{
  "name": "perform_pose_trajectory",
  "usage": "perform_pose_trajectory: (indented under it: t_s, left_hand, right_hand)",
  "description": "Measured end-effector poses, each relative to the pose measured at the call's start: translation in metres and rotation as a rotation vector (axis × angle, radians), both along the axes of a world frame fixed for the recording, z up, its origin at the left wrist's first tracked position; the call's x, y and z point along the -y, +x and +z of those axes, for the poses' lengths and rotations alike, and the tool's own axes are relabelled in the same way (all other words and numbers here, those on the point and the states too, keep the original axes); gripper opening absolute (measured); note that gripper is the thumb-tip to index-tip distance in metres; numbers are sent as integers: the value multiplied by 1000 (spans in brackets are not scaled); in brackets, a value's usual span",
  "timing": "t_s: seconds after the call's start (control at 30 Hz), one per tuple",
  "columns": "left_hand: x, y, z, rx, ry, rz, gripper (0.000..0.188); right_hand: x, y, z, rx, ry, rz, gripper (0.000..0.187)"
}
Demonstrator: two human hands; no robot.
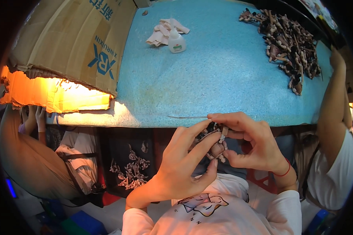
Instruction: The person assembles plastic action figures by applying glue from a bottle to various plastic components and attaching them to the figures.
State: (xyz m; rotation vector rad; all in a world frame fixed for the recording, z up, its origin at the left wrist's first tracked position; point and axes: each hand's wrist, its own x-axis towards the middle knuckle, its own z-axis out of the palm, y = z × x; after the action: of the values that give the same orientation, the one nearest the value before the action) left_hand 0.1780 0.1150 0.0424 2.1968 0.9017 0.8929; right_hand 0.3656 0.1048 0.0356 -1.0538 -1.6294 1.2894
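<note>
My left hand (179,166) is closed around a small pinkish-brown and black figurine (217,149), just in front of the table's near edge. From the other side, the fingers of my right hand (259,145) pinch the same figurine, and part of it is hidden behind my fingers. A thin metal needle-like rod (187,117) stretches left from my right index fingertip, along the table edge. Whether that hand grips the rod or it only lies there, I cannot tell.
A large pile of similar pieces (292,47) covers the blue table's (192,78) far right. White bottle (177,42) and cloth (159,34) stand farther back. A lit cardboard box (72,47) fills the left. Below, a dark tray (117,150) holds small pieces. People sit on both sides.
</note>
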Motion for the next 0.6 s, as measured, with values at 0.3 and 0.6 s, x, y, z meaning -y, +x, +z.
perform_pose_trajectory:
  t_s: [0.3,0.6]
  left_hand:
    - [-1,2,-6,35,25,19,47]
    - [2,-1,-13,177,-98,63,49]
  right_hand:
    - [0,-3,0,1,55,-25,54]
    - [6,6,12,140,222,-125,63]
